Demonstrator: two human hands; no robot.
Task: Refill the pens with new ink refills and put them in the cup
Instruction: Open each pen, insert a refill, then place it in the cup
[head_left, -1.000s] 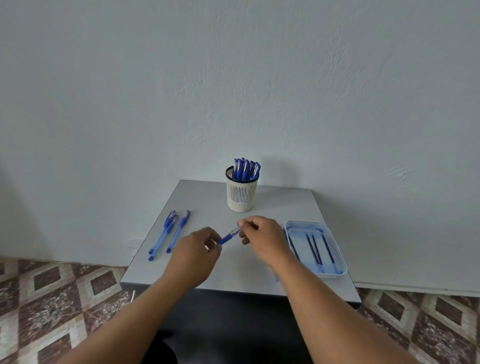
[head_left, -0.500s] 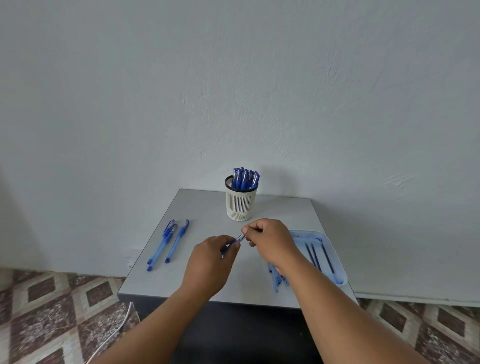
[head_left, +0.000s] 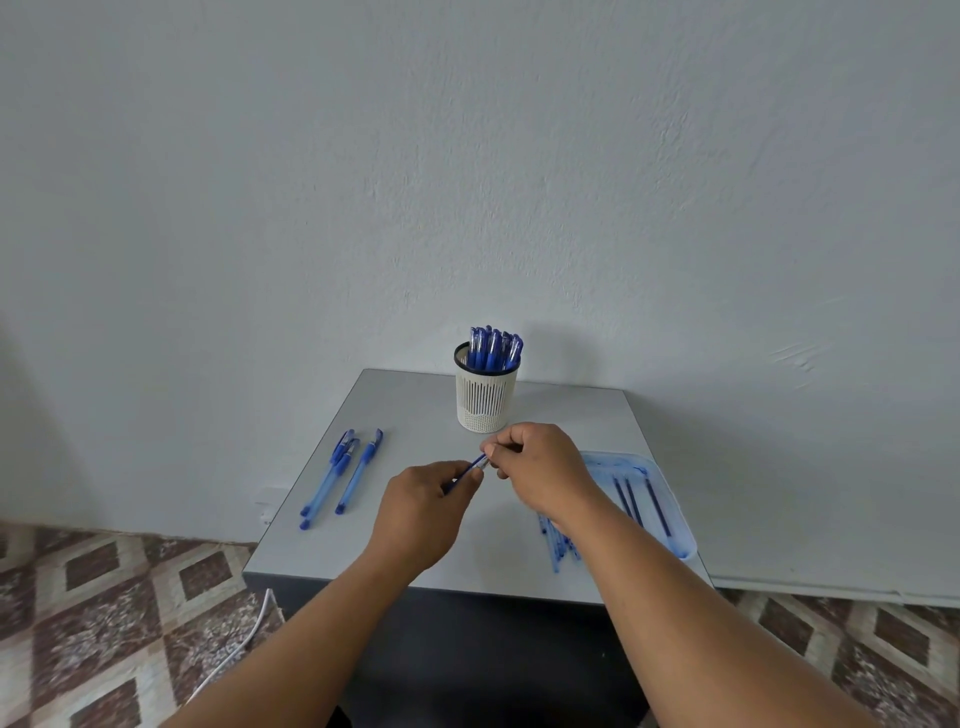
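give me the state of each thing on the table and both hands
left hand: grips the pen barrel
right hand: pinches the pen's tip end
pen: held above the table
cup: upright, holding pens
three pens: lying flat, left
tray: holds three refills

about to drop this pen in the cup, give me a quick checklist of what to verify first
1. Left hand grips the pen barrel: ok.
2. Right hand pinches the pen's tip end: ok.
3. Tip screwed fully on: cannot tell, fingers hide the joint.
4. Room in the cup: cannot tell; it already holds a tight bunch of pens.
5. Path to the cup: ok, it stands upright just beyond the hands.
6. Work left: three pens lie at the table's left, three refills in the tray: ok.
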